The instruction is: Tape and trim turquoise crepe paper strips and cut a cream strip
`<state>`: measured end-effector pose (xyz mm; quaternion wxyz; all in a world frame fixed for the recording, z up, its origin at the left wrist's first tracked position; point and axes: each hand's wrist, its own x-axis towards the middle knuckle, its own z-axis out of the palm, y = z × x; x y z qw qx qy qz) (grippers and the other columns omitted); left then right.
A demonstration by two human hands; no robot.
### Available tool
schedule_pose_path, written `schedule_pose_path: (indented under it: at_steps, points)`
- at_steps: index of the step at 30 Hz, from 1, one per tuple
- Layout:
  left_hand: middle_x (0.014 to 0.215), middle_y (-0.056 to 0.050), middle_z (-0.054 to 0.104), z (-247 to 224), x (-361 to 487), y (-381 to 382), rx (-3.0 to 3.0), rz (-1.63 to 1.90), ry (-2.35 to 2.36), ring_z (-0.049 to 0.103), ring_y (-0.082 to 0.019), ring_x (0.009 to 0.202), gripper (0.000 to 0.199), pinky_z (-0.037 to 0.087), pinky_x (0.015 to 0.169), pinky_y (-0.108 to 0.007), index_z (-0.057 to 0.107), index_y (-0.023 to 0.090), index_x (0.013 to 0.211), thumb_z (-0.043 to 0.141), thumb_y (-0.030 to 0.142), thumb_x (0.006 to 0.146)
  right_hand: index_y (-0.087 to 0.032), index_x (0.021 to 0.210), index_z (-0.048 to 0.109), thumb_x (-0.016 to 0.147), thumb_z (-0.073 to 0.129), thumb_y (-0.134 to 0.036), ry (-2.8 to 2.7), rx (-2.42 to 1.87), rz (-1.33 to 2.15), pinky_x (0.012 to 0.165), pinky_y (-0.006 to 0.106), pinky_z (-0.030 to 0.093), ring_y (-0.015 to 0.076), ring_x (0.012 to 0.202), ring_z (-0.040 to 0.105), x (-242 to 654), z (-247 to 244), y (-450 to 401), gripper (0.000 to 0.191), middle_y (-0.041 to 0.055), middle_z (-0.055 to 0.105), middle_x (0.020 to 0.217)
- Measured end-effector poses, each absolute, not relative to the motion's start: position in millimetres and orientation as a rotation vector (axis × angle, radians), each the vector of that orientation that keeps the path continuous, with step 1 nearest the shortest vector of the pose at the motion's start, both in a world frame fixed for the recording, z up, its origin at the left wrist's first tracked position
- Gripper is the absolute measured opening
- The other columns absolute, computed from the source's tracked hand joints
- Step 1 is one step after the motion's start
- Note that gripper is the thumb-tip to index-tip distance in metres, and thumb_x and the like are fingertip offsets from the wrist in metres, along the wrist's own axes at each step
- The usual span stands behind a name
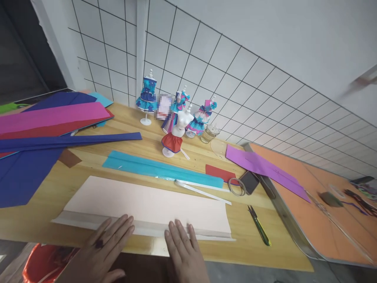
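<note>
A long pale pink sheet (pixel 147 204) lies flat on the wooden table, with a greyish strip and a white edge along its near side. My left hand (pixel 110 243) rests on that near side, left of the middle, fingers stretched out and holding nothing. A dark mark or ring shows on one of its fingers. Farther right, my right hand (pixel 185 247) lies flat with its fingertips on the same near edge. Just beyond the sheet are a turquoise strip (pixel 159 169) and a narrow white strip (pixel 203 192).
Small dress forms stand at the back, the nearest (pixel 182 122) in a red skirt, beside a glass (pixel 210 133). To the right lie thread snips (pixel 259 226), a tape roll (pixel 236 186), a phone (pixel 249 181) and a purple sheet (pixel 265 167). Coloured sheets (pixel 53 118) pile up left.
</note>
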<state>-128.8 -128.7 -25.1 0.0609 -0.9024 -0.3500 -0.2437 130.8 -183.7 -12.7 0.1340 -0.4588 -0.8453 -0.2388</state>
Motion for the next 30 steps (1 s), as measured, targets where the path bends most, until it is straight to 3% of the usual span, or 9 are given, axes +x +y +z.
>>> schedule_pose_path:
  at_steps: [7, 13, 18, 21, 26, 30]
  points:
    - [0.129, -0.005, 0.055, -39.2, -131.2, -130.8, -2.73, -0.698, -1.083, 0.046, -0.024, 0.122, 0.062, 0.011, 0.113, -0.041, 0.046, 0.027, 0.131, 0.035, 0.064, 0.083, -0.013, 0.118, 0.057, 0.086, 0.042, -0.016, -2.49, -1.396, -0.696, 0.111, 0.054, 0.004, 0.0279, 0.132, 0.029, 163.3, -12.7, -197.4, 0.036, 0.0075, 0.056, 0.127]
    - [0.129, -0.006, 0.056, -55.5, -133.3, -130.7, -2.749, -0.686, -1.102, 0.047, -0.026, 0.121, 0.074, 0.012, 0.113, -0.045, 0.013, 0.027, 0.144, 0.036, 0.064, 0.083, -0.01, 0.119, 0.055, 0.08, 0.053, -0.023, -2.528, -1.513, -0.749, 0.11, 0.058, 0.002, 0.032, 0.134, 0.024, 187.7, -14.4, -212.3, 0.041, 0.0112, 0.056, 0.127]
    - [0.132, -0.01, 0.052, -70.4, -135.2, -131.5, -2.769, -0.658, -1.152, 0.043, -0.031, 0.124, 0.085, 0.011, 0.113, -0.05, 0.009, 0.026, 0.144, 0.041, 0.068, 0.078, -0.01, 0.123, 0.052, 0.08, 0.054, -0.025, -2.522, -1.631, -0.796, 0.109, 0.058, 0.005, 0.0334, 0.133, 0.025, 210.2, -17.5, -223.7, 0.046, 0.0124, 0.053, 0.13]
    - [0.134, -0.01, 0.05, -74.2, -136.2, -132.2, -2.786, -0.599, -1.17, 0.04, -0.032, 0.126, 0.089, 0.01, 0.113, -0.052, 0.006, 0.025, 0.144, 0.042, 0.069, 0.076, -0.01, 0.125, 0.051, 0.08, 0.054, -0.032, -2.522, -1.662, -0.857, 0.107, 0.059, 0.013, 0.0364, 0.132, 0.026, 224.1, -18.3, -229.9, 0.05, 0.0158, 0.052, 0.13]
    - [0.134, -0.011, 0.049, -72.4, -135.1, -133.1, -2.785, -0.58, -1.201, 0.041, -0.032, 0.126, 0.091, 0.012, 0.113, -0.053, 0.001, 0.025, 0.144, 0.044, 0.068, 0.077, -0.01, 0.133, 0.043, 0.081, 0.05, -0.042, -2.536, -1.752, -0.801, 0.088, 0.057, 0.042, 0.0419, 0.129, 0.03, 248.3, -17.1, -238.6, 0.061, 0.0205, 0.045, 0.135]
    - [0.133, -0.01, 0.05, -72.0, -133.8, -133.5, -2.774, -0.639, -1.202, 0.042, -0.031, 0.125, 0.088, 0.012, 0.113, -0.052, 0.004, 0.026, 0.144, 0.043, 0.068, 0.077, -0.015, 0.137, 0.036, 0.085, 0.047, -0.04, -2.437, -1.88, -0.758, 0.084, 0.058, 0.047, 0.0412, 0.129, 0.03, 269.4, -15.7, -245.2, 0.059, 0.0181, 0.039, 0.14]
